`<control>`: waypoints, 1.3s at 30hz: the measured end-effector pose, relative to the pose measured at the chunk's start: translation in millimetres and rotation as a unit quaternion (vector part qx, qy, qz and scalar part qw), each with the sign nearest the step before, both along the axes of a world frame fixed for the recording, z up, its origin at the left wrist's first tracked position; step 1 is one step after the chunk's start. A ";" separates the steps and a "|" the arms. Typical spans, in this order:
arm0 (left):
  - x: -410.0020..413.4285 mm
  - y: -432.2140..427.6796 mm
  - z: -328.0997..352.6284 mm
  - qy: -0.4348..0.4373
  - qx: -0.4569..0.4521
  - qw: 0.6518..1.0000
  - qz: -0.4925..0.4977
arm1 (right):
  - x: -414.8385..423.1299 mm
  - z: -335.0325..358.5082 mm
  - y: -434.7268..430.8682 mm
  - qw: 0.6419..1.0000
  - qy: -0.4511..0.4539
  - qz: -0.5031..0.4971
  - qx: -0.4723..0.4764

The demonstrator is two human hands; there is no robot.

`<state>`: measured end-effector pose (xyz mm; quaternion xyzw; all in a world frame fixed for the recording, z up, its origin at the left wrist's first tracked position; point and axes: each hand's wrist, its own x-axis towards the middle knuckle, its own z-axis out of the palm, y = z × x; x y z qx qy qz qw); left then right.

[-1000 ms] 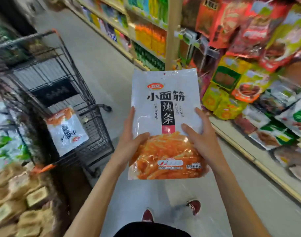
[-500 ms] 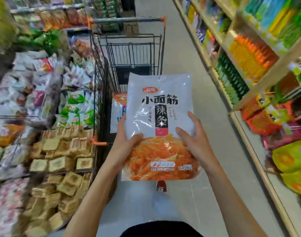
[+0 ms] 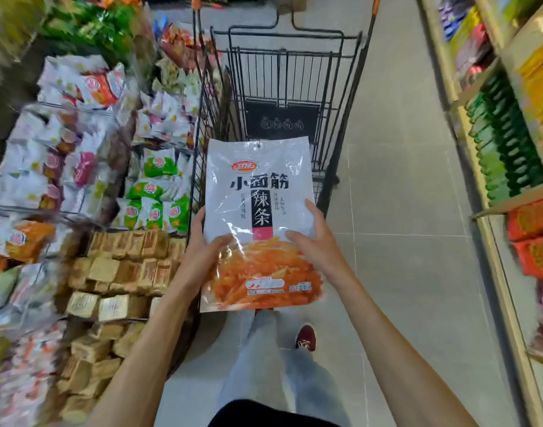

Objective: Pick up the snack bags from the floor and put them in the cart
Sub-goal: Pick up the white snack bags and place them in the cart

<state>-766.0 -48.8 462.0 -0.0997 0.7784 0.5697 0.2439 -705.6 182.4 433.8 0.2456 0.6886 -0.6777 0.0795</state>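
Partly, snack bag [image 3: 259,217] hides cart [image 3: 341,124] basket

Both hands, left [image 3: 199,257] and right [image 3: 318,248], hold a white-and-orange plastic snack bag [image 3: 259,223] upright, seemingly over the black wire cart [image 3: 291,87].

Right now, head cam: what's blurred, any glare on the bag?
Head view: the bag is sharp, with glare streaks on its white upper film; left shelves smear with motion blur, worst at the edges; right shelves are softer and bowed by the wide lens; the cart is fairly crisp.
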 end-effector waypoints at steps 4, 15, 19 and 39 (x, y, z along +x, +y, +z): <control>-64.4 1.4 -45.7 -0.024 -0.012 0.999 -0.028 | -49.8 -41.1 -8.5 0.999 -0.029 -0.019 0.000; -151.1 25.3 -217.3 -0.111 0.027 0.991 -0.070 | -106.3 -188.2 -5.2 0.986 -0.137 -0.093 0.008; -144.7 35.7 -266.1 -0.137 0.019 0.986 -0.090 | -93.2 -228.8 -8.9 0.972 -0.184 -0.121 0.079; -96.2 28.0 -334.7 -0.116 -0.096 0.957 -0.249 | -66.8 -313.9 -31.5 0.922 -0.292 -0.059 0.249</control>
